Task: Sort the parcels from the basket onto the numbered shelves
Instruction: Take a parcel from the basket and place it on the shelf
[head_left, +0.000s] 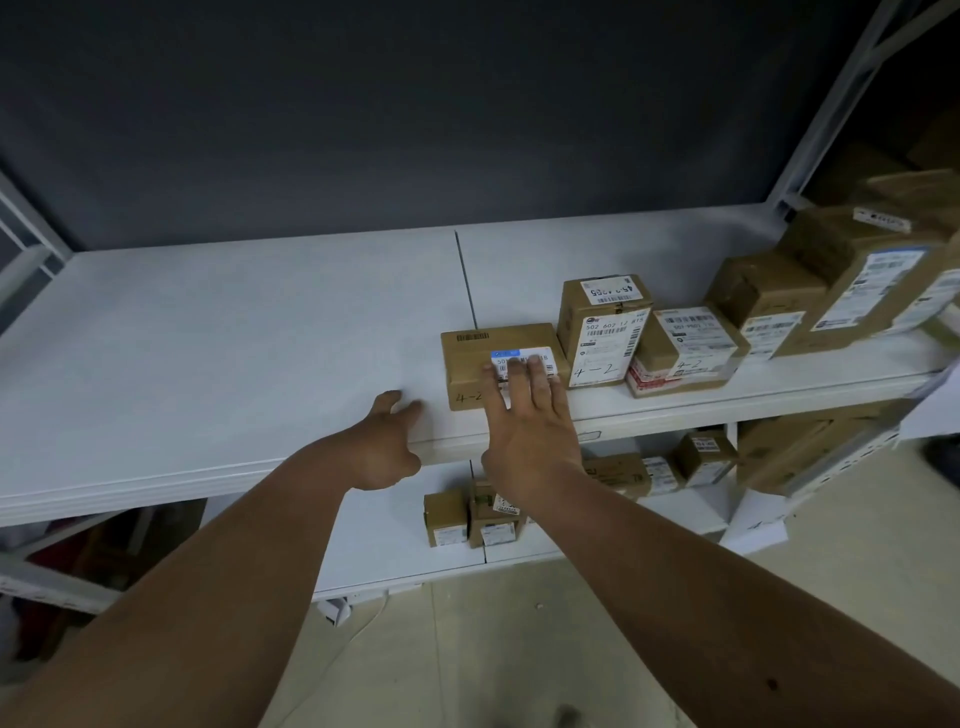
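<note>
brown parcel (501, 364), white shelf (208, 338), dark wall (415, 104)

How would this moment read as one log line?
right hand: flat on box marked 4-2 | left hand: on shelf edge | box: on shelf

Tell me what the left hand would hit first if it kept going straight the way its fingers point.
Probably nothing: the left hand points over bare upper shelf towards the dark back wall. The parcel marked 4-2 seems just right of that line.

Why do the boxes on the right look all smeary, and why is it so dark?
In the head view, the boxes at the right edge are blurred and stretched by the wide lens; the box under the right hand is sharper, its label readable in part; dim light leaves the wall dark.
</note>
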